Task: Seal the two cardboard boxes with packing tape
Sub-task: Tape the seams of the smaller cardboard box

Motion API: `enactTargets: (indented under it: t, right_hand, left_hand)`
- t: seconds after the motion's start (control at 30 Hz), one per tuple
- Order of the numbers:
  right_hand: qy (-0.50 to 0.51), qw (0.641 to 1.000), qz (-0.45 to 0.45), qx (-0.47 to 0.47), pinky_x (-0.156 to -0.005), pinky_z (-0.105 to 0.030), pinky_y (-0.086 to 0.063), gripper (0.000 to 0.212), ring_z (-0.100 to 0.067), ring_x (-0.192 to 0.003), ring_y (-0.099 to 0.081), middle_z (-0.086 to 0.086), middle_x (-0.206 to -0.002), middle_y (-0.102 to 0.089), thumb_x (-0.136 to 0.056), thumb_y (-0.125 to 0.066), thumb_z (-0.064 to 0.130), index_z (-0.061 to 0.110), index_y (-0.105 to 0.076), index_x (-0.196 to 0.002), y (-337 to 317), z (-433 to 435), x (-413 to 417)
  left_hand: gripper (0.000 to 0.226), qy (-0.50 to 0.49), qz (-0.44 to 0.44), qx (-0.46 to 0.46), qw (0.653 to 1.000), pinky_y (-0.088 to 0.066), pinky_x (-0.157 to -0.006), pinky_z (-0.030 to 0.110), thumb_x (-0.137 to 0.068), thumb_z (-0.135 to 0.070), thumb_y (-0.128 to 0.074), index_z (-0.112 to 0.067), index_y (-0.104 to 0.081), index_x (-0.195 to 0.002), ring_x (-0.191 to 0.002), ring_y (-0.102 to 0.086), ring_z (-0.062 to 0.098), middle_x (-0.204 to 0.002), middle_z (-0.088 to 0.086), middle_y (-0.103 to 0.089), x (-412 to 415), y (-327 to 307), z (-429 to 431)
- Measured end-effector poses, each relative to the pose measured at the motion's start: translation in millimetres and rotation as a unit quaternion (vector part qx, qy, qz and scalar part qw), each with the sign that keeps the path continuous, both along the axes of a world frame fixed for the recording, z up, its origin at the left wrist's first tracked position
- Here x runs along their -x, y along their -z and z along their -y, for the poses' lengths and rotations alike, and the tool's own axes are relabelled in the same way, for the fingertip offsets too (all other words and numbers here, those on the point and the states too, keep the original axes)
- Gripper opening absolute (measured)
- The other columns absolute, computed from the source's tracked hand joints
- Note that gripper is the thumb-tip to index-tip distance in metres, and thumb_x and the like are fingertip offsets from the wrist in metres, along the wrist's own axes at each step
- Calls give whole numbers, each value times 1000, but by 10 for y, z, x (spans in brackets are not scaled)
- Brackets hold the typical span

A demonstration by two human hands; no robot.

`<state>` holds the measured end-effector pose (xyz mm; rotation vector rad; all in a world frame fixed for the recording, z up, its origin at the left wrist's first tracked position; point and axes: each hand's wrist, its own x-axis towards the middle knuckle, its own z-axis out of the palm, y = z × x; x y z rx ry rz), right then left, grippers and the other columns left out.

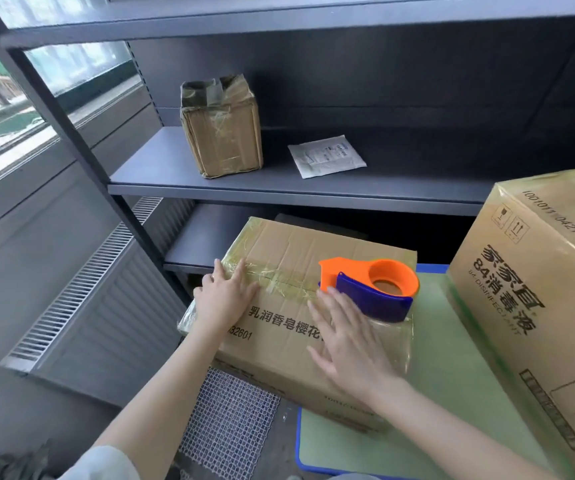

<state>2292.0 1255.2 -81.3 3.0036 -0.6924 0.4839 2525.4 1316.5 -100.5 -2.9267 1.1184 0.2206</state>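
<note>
A flat cardboard box (289, 258) with black printed characters lies on the green table (452, 393), its top seam covered with shiny tape. My left hand (225, 297) presses flat on the taped seam at the box's left end. With straight fingers, my right hand (346, 337) lies flat on the box top. Its fingertips are right beside an orange and blue tape dispenser (372, 289) resting on the box's right side. A second, taller cardboard box (539, 306) stands on the table to the right.
A dark metal shelf unit (279, 181) stands behind the table. It holds a small taped cardboard box (222, 133) and a white packet (326, 155). A radiator grille (81, 282) runs along the left wall under the window. A wire mesh (230, 420) lies below the table edge.
</note>
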Motion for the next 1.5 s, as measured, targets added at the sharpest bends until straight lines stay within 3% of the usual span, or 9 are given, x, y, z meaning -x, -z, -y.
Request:
enactTargets:
  t: [0.13,0.27,0.5,0.7,0.83,1.03,1.23,1.37,1.5]
  right_hand:
    - [-41,983,-148,-102,-114,-44,-16,87,-29,-138,-29,-14,-147,-34,-78,-46,71,12,-36,-142,80,-136,-50]
    - [-55,978,-175,-99,-116,-39,1,87,-23,-144,-6,-8,-157,-10,-83,-45,66,19,-13,-149,181,-81,47]
    - [-117,967,-195,-111,-115,-31,6,81,-16,-144,-3,0,-157,-6,-85,-51,58,25,-14,-149,114,282,401]
    - [-130,949,-253,-139,-116,-30,4,80,-12,-144,2,4,-157,3,-86,-55,40,25,-9,-150,-39,507,844]
    - [-113,938,-289,-152,-116,-33,4,77,-17,-144,6,-2,-157,8,-86,-46,27,16,-4,-150,-109,569,1089]
    - [-66,948,-260,-170,-116,-44,2,83,-30,-144,6,-15,-156,4,-90,-28,63,8,-8,-149,-11,191,1205]
    - [-48,944,-269,-184,-110,-58,8,117,-38,-141,12,-20,-154,9,-69,-23,88,4,-1,-148,45,-237,1077]
    - [-44,942,-278,-184,-105,-64,11,127,-43,-139,16,-22,-153,13,-61,-21,93,3,4,-147,65,-515,948]
    - [-23,941,-287,-176,-98,-72,13,122,-56,-132,19,-26,-149,20,-68,-32,87,2,11,-145,81,-727,792]
  left_hand:
    - [64,-15,13,5,1000,-36,-97,47,-89,-67,-24,-40,-16,-147,-125,-37,36,-153,12,-19,71,27,-10]
    - [65,-36,22,6,999,-36,-96,47,-90,-67,-23,-37,-16,-147,-124,-38,36,-153,12,-19,220,19,-60]
    - [58,-86,54,-2,995,-38,-91,43,-96,-57,-23,-33,-17,-148,-116,-42,36,-147,16,-29,670,28,-197]
    - [53,-124,35,-28,991,-45,-75,38,-99,-46,-23,-29,-17,-149,-107,-46,34,-133,18,-37,1322,-79,-294]
    - [52,-128,55,-74,988,-37,-59,33,-101,-40,-23,-23,-16,-150,-102,-50,33,-128,20,-40,1812,-142,-296]
    - [55,-113,53,-107,986,-33,-49,26,-98,-12,-28,-17,-11,-150,-92,-58,27,-125,21,-40,2363,-167,-325]
    - [50,-100,67,-42,992,-39,-55,29,-95,-14,-37,-22,-28,-144,-90,-63,25,-123,11,-42,2287,-242,-511]
    - [46,-50,49,21,997,-40,-66,31,-91,-10,-46,-28,-42,-134,-102,-51,24,-113,7,-44,2100,-232,-677]
    - [55,45,97,25,994,-38,-93,29,-91,-11,-46,-35,-38,-140,-115,-40,23,-133,5,-41,1940,-194,-798]
